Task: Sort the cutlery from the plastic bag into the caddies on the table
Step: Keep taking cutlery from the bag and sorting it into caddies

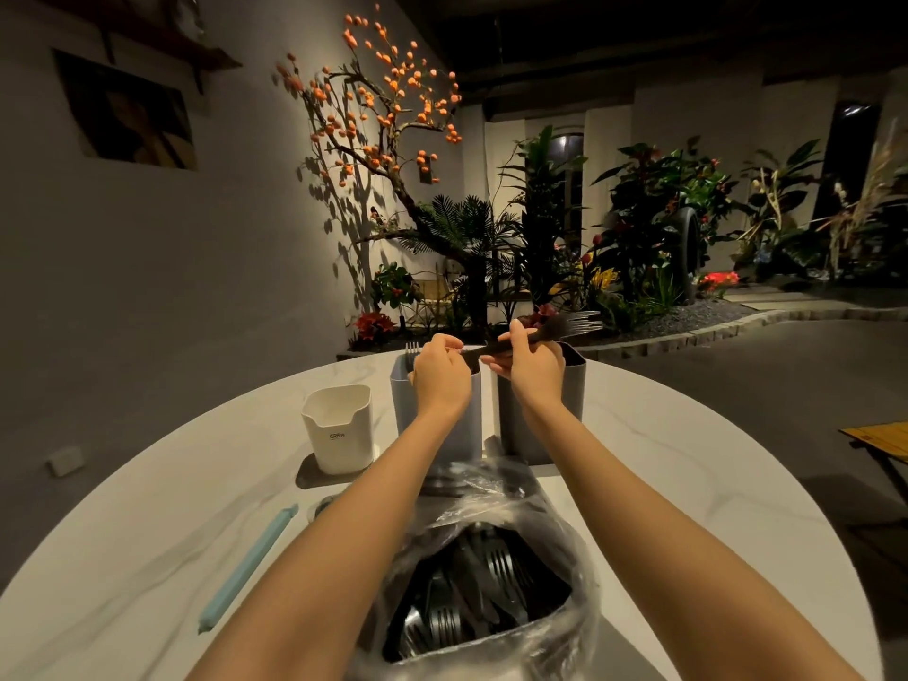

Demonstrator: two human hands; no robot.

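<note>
A clear plastic bag (pixel 540 523) near the table's front edge holds several black forks and other black cutlery (pixel 471 592). Behind it stand two grey caddies, the left grey caddy (pixel 467 425) and the right grey caddy (pixel 570 380). A white caddy (pixel 339 427) stands further left. Fork tines (pixel 411 350) stick out of the left grey caddy. My right hand (pixel 530 366) grips a bunch of black forks (pixel 565 326) held sideways above the grey caddies, tines pointing right. My left hand (pixel 442 373) pinches the handle end of that bunch.
The round white marble table (pixel 172 508) carries a pale blue bag clip (pixel 248 567) at the front left. A wall outlet sits low on the left wall. Plants and an orange-fruited tree fill the background. A wooden stool (pixel 879 442) stands at the right.
</note>
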